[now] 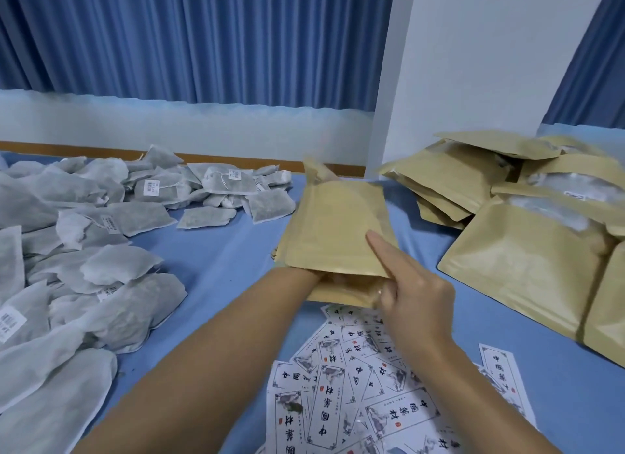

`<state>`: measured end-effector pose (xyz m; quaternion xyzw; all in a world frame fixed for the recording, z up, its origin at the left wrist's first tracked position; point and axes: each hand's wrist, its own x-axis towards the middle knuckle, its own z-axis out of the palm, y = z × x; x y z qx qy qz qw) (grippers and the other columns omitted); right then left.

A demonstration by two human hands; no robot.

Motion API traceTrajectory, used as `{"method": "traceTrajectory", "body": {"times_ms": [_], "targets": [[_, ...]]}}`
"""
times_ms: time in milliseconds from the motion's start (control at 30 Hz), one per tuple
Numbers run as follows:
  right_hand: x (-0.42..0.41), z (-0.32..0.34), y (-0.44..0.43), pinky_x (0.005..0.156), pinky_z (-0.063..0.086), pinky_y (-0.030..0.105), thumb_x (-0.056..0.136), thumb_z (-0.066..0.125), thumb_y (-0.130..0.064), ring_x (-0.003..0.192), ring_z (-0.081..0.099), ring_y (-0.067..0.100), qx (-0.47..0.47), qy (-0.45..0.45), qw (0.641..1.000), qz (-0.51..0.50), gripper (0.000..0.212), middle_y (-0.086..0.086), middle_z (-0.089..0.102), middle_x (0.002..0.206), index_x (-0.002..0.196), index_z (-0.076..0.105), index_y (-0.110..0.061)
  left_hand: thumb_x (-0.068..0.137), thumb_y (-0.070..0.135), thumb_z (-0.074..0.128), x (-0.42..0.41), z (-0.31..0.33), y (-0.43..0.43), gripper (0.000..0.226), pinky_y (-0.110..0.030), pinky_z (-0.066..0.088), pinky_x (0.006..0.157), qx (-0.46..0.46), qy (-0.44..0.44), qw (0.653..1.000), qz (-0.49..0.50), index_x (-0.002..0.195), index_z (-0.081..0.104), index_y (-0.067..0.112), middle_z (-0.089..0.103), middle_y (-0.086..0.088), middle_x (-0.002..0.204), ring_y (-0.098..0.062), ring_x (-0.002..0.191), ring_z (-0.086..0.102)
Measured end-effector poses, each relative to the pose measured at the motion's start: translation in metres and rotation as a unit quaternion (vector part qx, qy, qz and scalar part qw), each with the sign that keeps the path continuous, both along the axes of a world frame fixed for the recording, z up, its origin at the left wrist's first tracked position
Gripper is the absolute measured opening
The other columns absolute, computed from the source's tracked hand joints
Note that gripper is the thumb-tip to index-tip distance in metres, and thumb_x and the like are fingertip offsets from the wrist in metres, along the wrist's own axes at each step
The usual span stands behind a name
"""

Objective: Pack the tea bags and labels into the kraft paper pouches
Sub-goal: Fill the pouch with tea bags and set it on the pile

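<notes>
Kraft pouch [334,223] around left hand [328,279]

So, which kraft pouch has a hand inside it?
The centre pouch, raised over the labels: the left hand is inside its open mouth and the right hand pinches its edge. The other pouches lie piled at the right.

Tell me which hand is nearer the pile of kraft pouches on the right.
Right. The right hand pinches the mouth of the held pouch on the side toward the pile; the left hand is hidden inside that pouch, farther left.
</notes>
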<state>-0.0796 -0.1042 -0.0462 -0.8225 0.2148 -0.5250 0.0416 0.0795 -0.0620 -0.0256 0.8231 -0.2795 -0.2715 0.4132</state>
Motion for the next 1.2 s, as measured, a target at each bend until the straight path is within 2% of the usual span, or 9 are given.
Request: {"method": "traceTrajectory", "body": {"times_ms": [133, 200, 267, 333, 433, 533, 733, 967, 1200], "targets": [[0.004, 0.004, -0.003, 0.07, 0.047, 0.03, 0.077, 0.045, 0.004, 0.085, 0.056, 0.008, 0.141, -0.018, 0.99, 0.003, 0.077, -0.017, 0.066, 0.113, 0.143, 0.054, -0.034, 0.099, 0.048, 0.053, 0.002, 0.001, -0.016, 0.052, -0.025, 0.027, 0.099, 0.03, -0.172, 0.98, -0.096, 0.145, 0.039, 0.027, 0.044, -0.001, 0.146, -0.021, 0.134, 0.041], [0.006, 0.004, -0.011, 0.101, 0.044, 0.025, 0.079, 0.045, 0.01, 0.128, 0.05, 0.001, 0.187, -0.017, 0.98, 0.063, 0.08, -0.018, 0.051, 0.147, 0.147, 0.049, -0.032, 0.102, 0.047, 0.044, -0.006, 0.007, -0.022, 0.041, -0.024, 0.025, 0.099, -0.018, -0.251, 0.955, -0.158, 0.141, 0.044, 0.033, 0.046, 0.003, 0.146, -0.019, 0.133, 0.042], [0.009, 0.004, -0.017, 0.113, 0.034, 0.019, 0.077, 0.042, 0.018, 0.136, 0.04, -0.008, 0.214, -0.017, 0.971, 0.109, 0.082, -0.013, 0.047, 0.153, 0.145, 0.054, -0.027, 0.105, 0.041, 0.038, -0.012, 0.008, -0.018, 0.038, -0.024, 0.025, 0.107, -0.08, -0.265, 0.935, -0.223, 0.141, 0.044, 0.033, 0.046, 0.006, 0.147, -0.016, 0.134, 0.041], [0.012, 0.0, -0.022, 0.11, 0.029, 0.007, 0.076, 0.04, 0.021, 0.132, 0.034, -0.021, 0.216, -0.004, 0.971, 0.101, 0.082, -0.01, 0.045, 0.153, 0.142, 0.058, -0.025, 0.103, 0.032, 0.041, -0.02, -0.001, -0.006, 0.038, -0.033, 0.033, 0.112, -0.096, -0.324, 0.899, -0.278, 0.14, 0.046, 0.027, 0.051, 0.001, 0.143, -0.018, 0.131, 0.045], [0.015, -0.009, -0.029, 0.094, 0.027, -0.004, 0.076, 0.04, 0.021, 0.117, 0.033, -0.033, 0.225, 0.008, 0.972, 0.072, 0.085, -0.01, 0.045, 0.154, 0.14, 0.058, -0.03, 0.096, 0.03, 0.048, -0.029, -0.021, 0.021, 0.016, -0.041, 0.053, 0.082, -0.081, -0.378, 0.871, -0.304, 0.105, 0.059, 0.023, 0.066, 0.001, 0.1, -0.024, 0.093, 0.06], [0.015, -0.014, -0.029, 0.077, 0.039, 0.002, 0.074, 0.041, 0.017, 0.108, 0.047, -0.018, 0.22, 0.04, 0.974, 0.041, 0.09, -0.02, 0.045, 0.152, 0.139, 0.056, -0.042, 0.099, 0.039, 0.054, -0.03, -0.039, 0.049, 0.027, -0.036, 0.05, 0.089, -0.113, -0.357, 0.855, -0.358, 0.113, 0.068, 0.02, 0.066, 0.009, 0.116, -0.012, 0.107, 0.059], [0.014, -0.018, -0.028, 0.064, 0.047, 0.022, 0.073, 0.044, 0.015, 0.109, 0.059, 0.003, 0.2, 0.095, 0.975, 0.021, 0.094, -0.029, 0.042, 0.15, 0.139, 0.052, -0.051, 0.071, 0.07, 0.074, -0.037, -0.051, 0.07, 0.067, -0.023, 0.033, 0.11, -0.086, -0.32, 0.884, -0.329, 0.125, 0.063, 0.032, 0.053, 0.02, 0.128, 0.001, 0.122, 0.041], [0.012, -0.02, -0.028, 0.06, 0.044, 0.021, 0.073, 0.043, 0.011, 0.103, 0.062, 0.008, 0.195, 0.126, 0.973, 0.016, 0.093, -0.033, 0.04, 0.149, 0.139, 0.05, -0.055, 0.06, 0.07, 0.081, -0.044, -0.044, 0.062, 0.055, -0.031, 0.04, 0.091, -0.006, -0.276, 0.931, -0.238, 0.092, 0.057, 0.032, 0.051, 0.017, 0.1, -0.008, 0.099, 0.046], [0.012, -0.022, -0.028, 0.059, 0.041, 0.017, 0.075, 0.046, 0.011, 0.11, 0.06, 0.007, 0.196, 0.139, 0.97, 0.021, 0.096, -0.034, 0.04, 0.149, 0.14, 0.044, -0.059, 0.075, 0.035, 0.087, -0.043, -0.044, 0.062, 0.031, -0.023, 0.046, 0.057, -0.126, -0.113, 0.974, -0.147, 0.071, 0.058, 0.024, 0.057, 0.014, 0.06, 0.0, 0.054, 0.049]]}}
